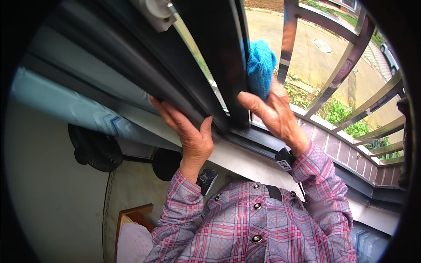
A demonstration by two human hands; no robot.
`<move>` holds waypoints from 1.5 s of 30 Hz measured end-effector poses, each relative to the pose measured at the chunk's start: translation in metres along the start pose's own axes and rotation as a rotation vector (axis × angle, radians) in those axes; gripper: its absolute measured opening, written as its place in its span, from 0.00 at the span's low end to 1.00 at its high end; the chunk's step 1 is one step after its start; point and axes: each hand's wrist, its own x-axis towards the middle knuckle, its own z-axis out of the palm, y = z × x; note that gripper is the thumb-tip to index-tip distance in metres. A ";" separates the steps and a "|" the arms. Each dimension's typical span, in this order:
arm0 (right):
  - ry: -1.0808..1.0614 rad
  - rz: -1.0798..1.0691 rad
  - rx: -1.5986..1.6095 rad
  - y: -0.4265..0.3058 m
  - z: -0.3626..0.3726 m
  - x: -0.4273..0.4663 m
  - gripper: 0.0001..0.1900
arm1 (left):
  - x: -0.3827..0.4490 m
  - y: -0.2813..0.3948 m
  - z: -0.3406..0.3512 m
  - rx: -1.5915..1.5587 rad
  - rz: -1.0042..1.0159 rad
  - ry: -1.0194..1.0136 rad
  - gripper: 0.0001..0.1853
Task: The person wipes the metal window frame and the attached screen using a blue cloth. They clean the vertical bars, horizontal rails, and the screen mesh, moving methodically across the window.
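My right hand [279,113] holds a bunched blue cloth [261,67] against the outer side of a dark window sash [213,49]. Its thumb lies across the sash's near face. Lower left, my left hand [194,138] grips the dark frame [158,69] beside that sash, fingers on its room side and thumb near its lower end. Part of the cloth is hidden behind the sash edge. Below both hands runs the dark metal window track [260,141], set along a pale sill [223,156].
Metal security bars [332,88] stand outside, over a brick ledge [332,141]. A light-blue patterned curtain [82,105] hangs at left, above a black mesh object [95,148]. A wooden-edged piece of furniture [133,213] stands lower left. A white fitting [156,14] projects near the top.
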 end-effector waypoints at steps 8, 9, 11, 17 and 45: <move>-0.159 0.493 0.188 0.017 -0.004 0.006 0.28 | -0.005 -0.004 -0.001 0.043 -0.037 -0.014 0.58; -0.116 0.372 0.268 0.014 -0.005 0.012 0.28 | -0.005 -0.005 -0.001 0.053 -0.032 -0.018 0.58; -0.074 0.112 0.382 0.007 -0.006 0.026 0.28 | -0.005 -0.007 -0.001 0.060 -0.022 -0.026 0.58; -0.226 0.247 0.299 0.010 -0.009 0.039 0.29 | -0.005 -0.004 -0.003 0.063 -0.037 -0.040 0.59; 0.035 0.035 -0.052 0.009 0.008 -0.023 0.16 | -0.009 0.039 0.049 0.014 0.203 0.000 0.43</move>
